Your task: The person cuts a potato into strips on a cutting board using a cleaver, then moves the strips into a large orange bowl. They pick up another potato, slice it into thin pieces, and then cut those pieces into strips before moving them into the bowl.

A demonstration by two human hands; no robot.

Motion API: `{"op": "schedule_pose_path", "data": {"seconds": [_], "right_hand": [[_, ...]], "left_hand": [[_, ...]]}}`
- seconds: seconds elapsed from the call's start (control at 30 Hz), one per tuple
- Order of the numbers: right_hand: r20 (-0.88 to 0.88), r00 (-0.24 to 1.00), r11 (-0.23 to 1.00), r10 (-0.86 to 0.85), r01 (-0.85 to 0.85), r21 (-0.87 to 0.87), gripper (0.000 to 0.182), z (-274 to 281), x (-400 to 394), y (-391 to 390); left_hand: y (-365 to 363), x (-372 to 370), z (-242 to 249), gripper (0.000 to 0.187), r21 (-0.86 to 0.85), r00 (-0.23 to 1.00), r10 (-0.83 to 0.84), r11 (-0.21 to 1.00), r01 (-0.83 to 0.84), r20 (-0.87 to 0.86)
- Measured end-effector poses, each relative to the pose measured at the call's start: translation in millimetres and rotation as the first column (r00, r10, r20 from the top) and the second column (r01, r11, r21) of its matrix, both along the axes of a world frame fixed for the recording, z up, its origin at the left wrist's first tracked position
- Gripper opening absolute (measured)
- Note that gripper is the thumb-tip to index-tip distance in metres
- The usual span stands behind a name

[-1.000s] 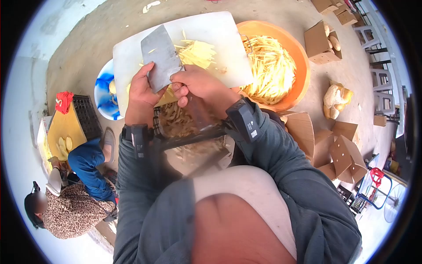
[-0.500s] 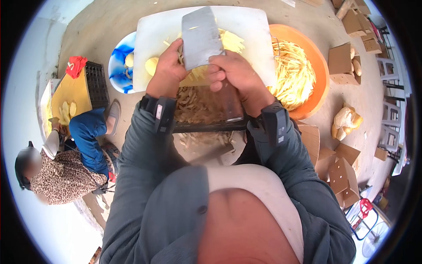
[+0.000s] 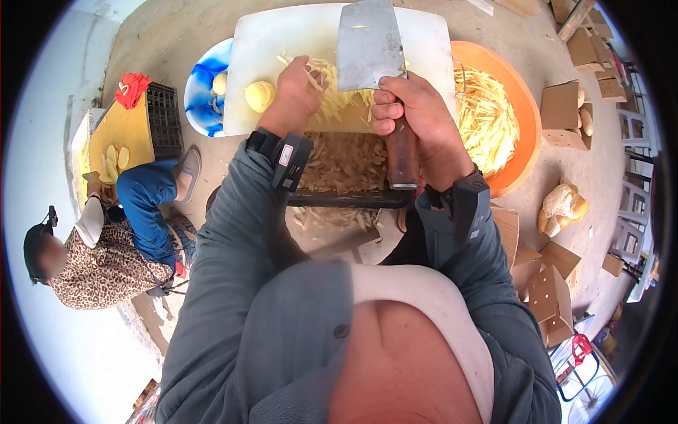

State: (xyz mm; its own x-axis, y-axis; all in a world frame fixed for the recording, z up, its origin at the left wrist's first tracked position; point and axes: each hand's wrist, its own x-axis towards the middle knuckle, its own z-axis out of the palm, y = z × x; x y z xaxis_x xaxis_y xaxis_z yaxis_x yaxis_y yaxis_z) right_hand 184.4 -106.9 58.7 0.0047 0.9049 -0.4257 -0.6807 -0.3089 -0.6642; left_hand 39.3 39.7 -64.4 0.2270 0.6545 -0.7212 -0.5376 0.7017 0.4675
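Observation:
My right hand (image 3: pixel 417 113) grips a broad cleaver (image 3: pixel 371 46) by its dark wooden handle, the blade raised over the white cutting board (image 3: pixel 413 35). On the board my left hand (image 3: pixel 298 86) is curled around some pale yellow strips. More cut strips (image 3: pixel 335 102) lie between my hands. A peeled, rounded potato (image 3: pixel 260 96) rests left of my left hand. Right of the board, an orange basin (image 3: pixel 528 127) holds a heap of strips (image 3: pixel 487 120). Below the board is a black crate (image 3: pixel 346 198) with brown peelings (image 3: pixel 346 162).
A blue-and-white basin (image 3: pixel 194 92) stands left of the board. Farther left, a seated person (image 3: pixel 116 265) is at a yellow board (image 3: pixel 134 131) with potato pieces. Cardboard boxes (image 3: pixel 547 297), a netted bag (image 3: pixel 563 207) and grey stools (image 3: pixel 631 187) are on the right.
The cleaver in my right hand has moved right and away from my left hand, uncovering strips on the board. The whole view has shifted slightly.

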Motion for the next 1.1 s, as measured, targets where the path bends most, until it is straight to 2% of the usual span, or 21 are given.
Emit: {"op": "schedule_pose_path", "data": {"seconds": [0.07,0.1,0.17,0.27,0.4,0.47,0.67,0.77,0.93,0.97,1.1], "right_hand": [[0.000,1.000,1.000,-0.004,0.004,-0.007,0.008,-2,2,1],[0.041,0.999,1.000,0.007,-0.007,-0.005,0.009,-4,2,3],[0.081,0.997,1.000,0.020,-0.020,-0.005,0.010,-4,2,3],[0.130,0.991,0.999,0.033,-0.029,-0.033,0.005,3,-3,3],[0.135,0.984,0.993,0.113,-0.108,-0.047,0.002,-3,-7,4],[0.161,0.979,0.991,0.128,-0.122,-0.046,0.002,-4,-11,4],[0.168,0.971,0.979,0.171,-0.149,-0.136,0.007,-8,-27,1],[0.117,0.976,0.979,0.185,-0.172,-0.108,0.007,-5,-29,1],[0.122,0.978,0.984,0.170,-0.163,-0.065,0.007,-11,-28,1],[0.128,0.980,0.988,0.155,-0.150,-0.046,0.016,-11,-28,1],[0.138,0.977,0.986,0.162,-0.157,-0.050,0.016,-10,-25,-1]], "left_hand": [[-9,2,24,0.056,0.154,0.981,-0.151,0.974,0.169,-0.117],[-7,2,21,0.056,0.152,0.981,-0.151,0.974,0.169,-0.120],[-3,3,18,0.078,0.110,0.951,-0.176,0.972,0.209,-0.253],[-4,0,19,0.088,0.143,0.942,-0.251,0.947,0.286,-0.223],[-6,-2,31,0.080,0.152,0.954,-0.169,0.966,0.211,-0.248],[-7,-5,37,0.077,0.235,0.961,-0.202,0.941,0.245,-0.190],[-15,-6,57,0.067,0.235,0.972,-0.229,0.943,0.237,-0.061],[-16,-10,66,0.057,0.186,0.969,-0.242,0.951,0.247,-0.046],[-12,-12,62,0.042,0.163,0.973,-0.227,0.959,0.232,-0.048],[-11,-12,61,0.038,0.178,0.970,-0.237,0.954,0.241,-0.044],[-6,-16,50,0.037,0.175,0.962,-0.269,0.946,0.274,-0.049]]}}
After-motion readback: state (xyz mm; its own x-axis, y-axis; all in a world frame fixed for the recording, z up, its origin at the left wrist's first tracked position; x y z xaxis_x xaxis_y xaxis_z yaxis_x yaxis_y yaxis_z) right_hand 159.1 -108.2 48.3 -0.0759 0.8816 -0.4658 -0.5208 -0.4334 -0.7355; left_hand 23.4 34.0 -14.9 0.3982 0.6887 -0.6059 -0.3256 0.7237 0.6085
